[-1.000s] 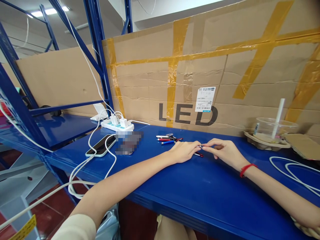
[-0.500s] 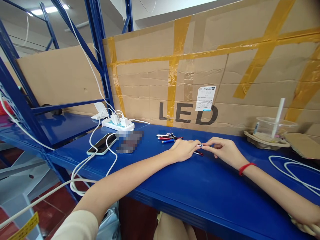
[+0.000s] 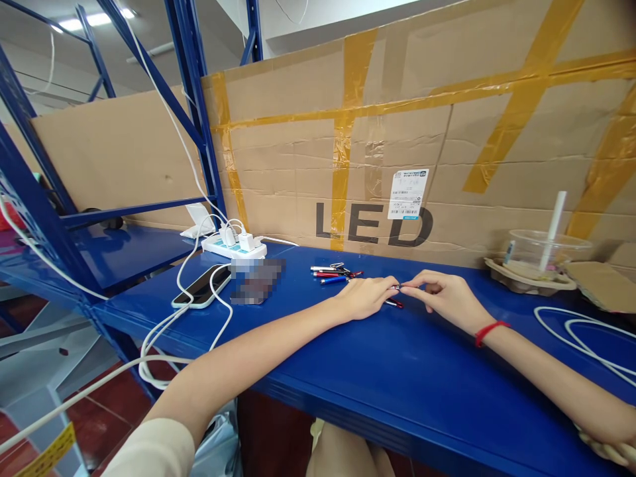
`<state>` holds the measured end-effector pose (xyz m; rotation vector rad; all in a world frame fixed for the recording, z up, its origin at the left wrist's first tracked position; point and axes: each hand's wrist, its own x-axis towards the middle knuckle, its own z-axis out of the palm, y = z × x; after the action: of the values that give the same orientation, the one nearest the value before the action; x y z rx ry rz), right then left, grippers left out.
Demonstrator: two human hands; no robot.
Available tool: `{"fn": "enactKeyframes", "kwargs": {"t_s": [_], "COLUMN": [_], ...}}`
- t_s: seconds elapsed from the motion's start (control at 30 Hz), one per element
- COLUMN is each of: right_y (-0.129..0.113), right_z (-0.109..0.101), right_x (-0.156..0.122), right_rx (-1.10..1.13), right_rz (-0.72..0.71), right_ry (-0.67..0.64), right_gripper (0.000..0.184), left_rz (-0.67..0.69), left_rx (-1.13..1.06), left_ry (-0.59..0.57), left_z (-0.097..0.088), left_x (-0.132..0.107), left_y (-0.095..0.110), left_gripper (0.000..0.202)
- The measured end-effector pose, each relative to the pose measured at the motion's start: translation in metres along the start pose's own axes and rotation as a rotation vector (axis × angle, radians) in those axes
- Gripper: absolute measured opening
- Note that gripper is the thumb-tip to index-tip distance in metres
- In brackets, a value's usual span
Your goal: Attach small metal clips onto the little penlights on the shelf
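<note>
My left hand (image 3: 366, 298) rests low over the blue table, fingers closed and pointing right. Its fingertips pinch a small shiny metal piece (image 3: 397, 287), too small to make out fully. From the other side, thumb and forefinger of my right hand (image 3: 444, 297) close on the same piece. The end of a red pen-like tube (image 3: 394, 303) shows on the table beneath the left fingertips; the rest is hidden. Behind the left hand lie several slim pen-like tubes: a silver one (image 3: 322, 269), a red one (image 3: 325, 274) and a blue one (image 3: 334, 281), with metal clips by them.
A white power strip (image 3: 233, 249) with plugs and cables stands at the back left. In front of it lies a phone (image 3: 203, 289). A plastic cup (image 3: 521, 250) with a straw sits in a cardboard tray at right, near a white cable (image 3: 571, 331). Taped cardboard (image 3: 283, 172) stands behind.
Both hands stay almost in place, fingertips meeting. The small metal ring that showed between them is now turned and less visible. The view has shifted very slightly.
</note>
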<state>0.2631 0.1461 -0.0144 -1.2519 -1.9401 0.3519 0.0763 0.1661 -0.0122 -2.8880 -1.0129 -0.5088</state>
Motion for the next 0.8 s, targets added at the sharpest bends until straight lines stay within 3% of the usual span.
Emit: {"fn": "enactKeyframes", "kwargs": {"t_s": [0.8], "right_y": [0.0028], "right_z": [0.0015], "right_x": [0.0002], "right_rx": [0.048], "right_rz": [-0.003], "right_ry": [-0.033], "right_gripper": [0.044], "left_rz": [-0.038], "left_rx": [-0.004], "left_ry": [-0.002], "left_z": [-0.0022], "left_x": [-0.0013], "left_y": [0.0009], "left_gripper": [0.030]}}
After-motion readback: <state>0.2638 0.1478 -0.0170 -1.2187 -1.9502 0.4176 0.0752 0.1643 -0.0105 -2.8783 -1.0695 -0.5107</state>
